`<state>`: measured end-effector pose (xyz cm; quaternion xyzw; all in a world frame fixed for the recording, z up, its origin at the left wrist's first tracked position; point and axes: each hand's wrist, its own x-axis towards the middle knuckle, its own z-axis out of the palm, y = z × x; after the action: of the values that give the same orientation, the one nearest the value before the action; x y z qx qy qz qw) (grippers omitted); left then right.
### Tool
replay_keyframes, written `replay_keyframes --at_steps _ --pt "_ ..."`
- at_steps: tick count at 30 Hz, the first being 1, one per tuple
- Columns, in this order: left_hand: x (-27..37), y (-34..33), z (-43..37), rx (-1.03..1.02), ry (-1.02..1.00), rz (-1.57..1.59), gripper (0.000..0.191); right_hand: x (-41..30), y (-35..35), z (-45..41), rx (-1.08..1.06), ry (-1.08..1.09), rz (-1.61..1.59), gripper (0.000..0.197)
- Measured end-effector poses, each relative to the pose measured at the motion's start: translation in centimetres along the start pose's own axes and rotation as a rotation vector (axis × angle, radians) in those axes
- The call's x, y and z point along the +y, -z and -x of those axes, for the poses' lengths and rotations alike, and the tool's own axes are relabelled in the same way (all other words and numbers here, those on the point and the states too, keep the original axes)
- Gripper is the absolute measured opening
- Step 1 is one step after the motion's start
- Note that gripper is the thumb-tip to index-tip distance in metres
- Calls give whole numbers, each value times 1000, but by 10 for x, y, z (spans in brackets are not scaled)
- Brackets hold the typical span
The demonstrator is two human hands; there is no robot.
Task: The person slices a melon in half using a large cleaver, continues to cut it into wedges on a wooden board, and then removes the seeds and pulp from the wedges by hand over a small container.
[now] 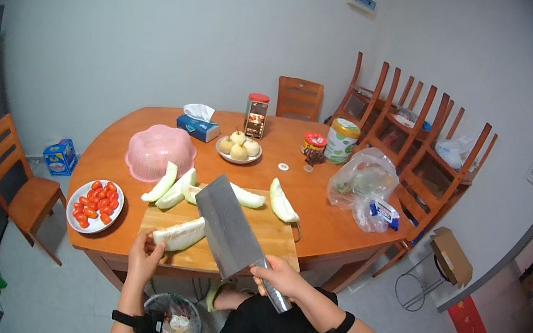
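Observation:
My right hand [279,277] grips the metal handle of a broad Chinese cleaver [226,227]. Its wide blade points away from me above the wooden cutting board [273,241]. On the board's left side, my left hand [144,256] has its fingers and thumb at the near-left end of a pale green melon wedge [181,236]. The blade covers that wedge's right end, so I cannot tell whether they touch. More melon wedges [177,190] lie along the board's far edge, one partly behind the blade. Another wedge [281,201] rests at the board's right edge.
Beyond the board are an upturned pink colander [159,149], a plate of cherry tomatoes [95,206], a plate of pears [239,149], a tissue box [197,126] and a propped phone [256,120]. Plastic bags [363,182] and a can [341,140] stand right; a bin [178,321] sits below.

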<state>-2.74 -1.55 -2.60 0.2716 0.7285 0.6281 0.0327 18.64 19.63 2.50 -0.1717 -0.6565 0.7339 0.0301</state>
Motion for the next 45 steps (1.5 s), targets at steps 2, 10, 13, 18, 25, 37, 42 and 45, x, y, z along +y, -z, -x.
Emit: replay_keyframes --at_steps 2,10,13,18,25,37,42,45 --pt "0 6 8 -13 9 -16 48 -2 -5 2 16 -15 7 13" --pt "-40 96 94 279 -110 51 37 6 -22 7 102 26 -38 12" --pt "-54 121 140 431 -58 97 33 9 -21 7 115 28 -117 11" --pt "-103 108 189 570 119 -45 19 14 -29 3 68 38 -187 11" --pt "-81 -14 192 10 293 -347 19 14 -21 1 54 53 -274 12" --pt "-59 -84 186 -473 256 -800 19 20 -1 0 -42 39 -362 12" --pt "-10 -37 233 -456 155 -746 16 22 9 -4 -74 26 -378 12" --pt "45 -8 308 -532 224 -716 14 22 14 -9 -105 32 -375 13"
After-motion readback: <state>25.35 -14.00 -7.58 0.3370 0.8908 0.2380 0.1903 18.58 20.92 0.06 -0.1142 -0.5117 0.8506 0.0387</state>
